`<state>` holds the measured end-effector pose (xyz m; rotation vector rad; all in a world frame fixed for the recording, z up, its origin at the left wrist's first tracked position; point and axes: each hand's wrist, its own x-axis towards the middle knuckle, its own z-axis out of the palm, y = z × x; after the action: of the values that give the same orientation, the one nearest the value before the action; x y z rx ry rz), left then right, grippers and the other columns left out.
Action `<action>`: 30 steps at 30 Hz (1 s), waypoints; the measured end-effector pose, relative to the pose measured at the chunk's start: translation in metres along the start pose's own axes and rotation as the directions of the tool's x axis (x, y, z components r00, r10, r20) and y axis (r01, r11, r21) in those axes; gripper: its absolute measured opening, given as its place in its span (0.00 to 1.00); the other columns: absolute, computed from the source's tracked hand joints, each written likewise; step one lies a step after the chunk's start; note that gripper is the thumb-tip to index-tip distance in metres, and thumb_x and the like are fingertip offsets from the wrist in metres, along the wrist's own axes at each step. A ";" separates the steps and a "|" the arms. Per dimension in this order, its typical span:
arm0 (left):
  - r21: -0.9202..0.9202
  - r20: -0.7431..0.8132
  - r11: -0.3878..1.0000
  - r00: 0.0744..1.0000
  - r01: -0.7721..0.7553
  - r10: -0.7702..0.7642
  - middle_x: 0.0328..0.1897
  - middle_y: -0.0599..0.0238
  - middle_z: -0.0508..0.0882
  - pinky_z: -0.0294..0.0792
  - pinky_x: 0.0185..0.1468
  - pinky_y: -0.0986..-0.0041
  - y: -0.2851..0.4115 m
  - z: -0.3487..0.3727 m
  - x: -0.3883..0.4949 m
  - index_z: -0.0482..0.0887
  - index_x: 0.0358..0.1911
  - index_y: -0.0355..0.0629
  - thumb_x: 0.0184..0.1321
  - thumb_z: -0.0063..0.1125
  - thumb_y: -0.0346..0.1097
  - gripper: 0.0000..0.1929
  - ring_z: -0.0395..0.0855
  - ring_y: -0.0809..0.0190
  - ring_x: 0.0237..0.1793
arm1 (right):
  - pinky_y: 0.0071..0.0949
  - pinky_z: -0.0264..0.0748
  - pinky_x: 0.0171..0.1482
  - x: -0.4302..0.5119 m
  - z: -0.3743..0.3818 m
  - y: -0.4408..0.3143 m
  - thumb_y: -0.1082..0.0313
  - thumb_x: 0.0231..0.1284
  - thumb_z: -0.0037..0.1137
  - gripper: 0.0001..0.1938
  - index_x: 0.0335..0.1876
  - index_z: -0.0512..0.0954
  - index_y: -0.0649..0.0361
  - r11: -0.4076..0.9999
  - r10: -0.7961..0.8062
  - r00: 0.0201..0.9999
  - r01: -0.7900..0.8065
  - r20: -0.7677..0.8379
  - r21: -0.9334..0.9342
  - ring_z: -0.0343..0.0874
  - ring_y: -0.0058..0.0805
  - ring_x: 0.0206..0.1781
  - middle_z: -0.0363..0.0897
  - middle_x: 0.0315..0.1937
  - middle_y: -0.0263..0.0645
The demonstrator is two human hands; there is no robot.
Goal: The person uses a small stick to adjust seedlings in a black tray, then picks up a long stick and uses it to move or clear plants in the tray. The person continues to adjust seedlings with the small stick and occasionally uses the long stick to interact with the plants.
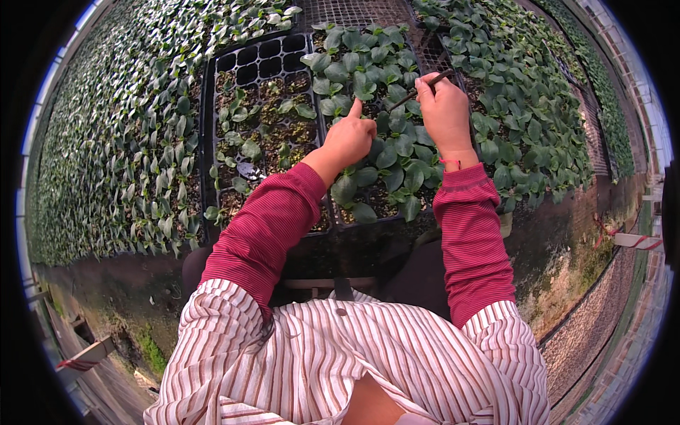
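My left hand [348,139] is over a black plug tray [323,125] of broad-leaved green seedlings [404,146]. Its index finger reaches forward and its tip meets the edge of a seedling leaf [364,85]. The other fingers curl under, so whatever is beneath them is hidden. A thin dark stick [409,98] is pinched between the thumb and fingers of my right hand [445,109], at the tray's right side. The stick slants down to the left, its lower end among the leaves near my left hand.
To the left lies a second plug tray [319,101] with sparse small seedlings and several bare cells [270,49] at its far end. A white patch [249,171] shows on it. Dense seedlings [122,133] spread further left, more [520,106] to the right. A mossy bench edge [563,265] runs in front.
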<state>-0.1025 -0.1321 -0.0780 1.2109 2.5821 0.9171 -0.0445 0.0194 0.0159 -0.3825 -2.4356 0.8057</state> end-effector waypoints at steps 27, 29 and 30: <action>-0.084 -0.048 0.996 0.999 -0.023 0.019 0.58 0.50 0.65 0.64 0.53 0.65 -0.032 -0.009 0.018 0.68 0.48 0.34 0.47 0.45 0.29 0.21 0.69 0.49 0.52 | 0.23 0.78 0.29 -0.005 0.022 0.090 0.64 0.59 0.44 0.09 0.33 0.71 0.62 0.466 0.522 0.749 -0.651 0.409 0.598 0.74 0.20 0.24 0.74 0.24 0.35; -0.085 -0.039 0.996 0.999 -0.013 0.010 0.57 0.50 0.66 0.63 0.54 0.66 -0.041 -0.012 0.023 0.67 0.49 0.34 0.47 0.45 0.30 0.21 0.68 0.50 0.53 | 0.24 0.78 0.30 -0.004 0.022 0.093 0.64 0.59 0.44 0.09 0.33 0.71 0.62 0.458 0.518 0.746 -0.655 0.418 0.601 0.74 0.21 0.24 0.74 0.24 0.35; -0.089 -0.033 0.996 0.999 -0.017 0.014 0.57 0.50 0.67 0.62 0.55 0.67 -0.041 -0.014 0.027 0.67 0.49 0.33 0.47 0.45 0.30 0.22 0.67 0.50 0.54 | 0.24 0.78 0.30 -0.006 0.022 0.094 0.63 0.59 0.44 0.09 0.34 0.71 0.62 0.456 0.521 0.744 -0.657 0.419 0.600 0.74 0.21 0.25 0.74 0.24 0.35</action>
<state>-0.1524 -0.1387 -0.0874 1.2031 2.5300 1.0516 -0.0435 0.0805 -0.0595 -0.8935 -1.8458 2.1030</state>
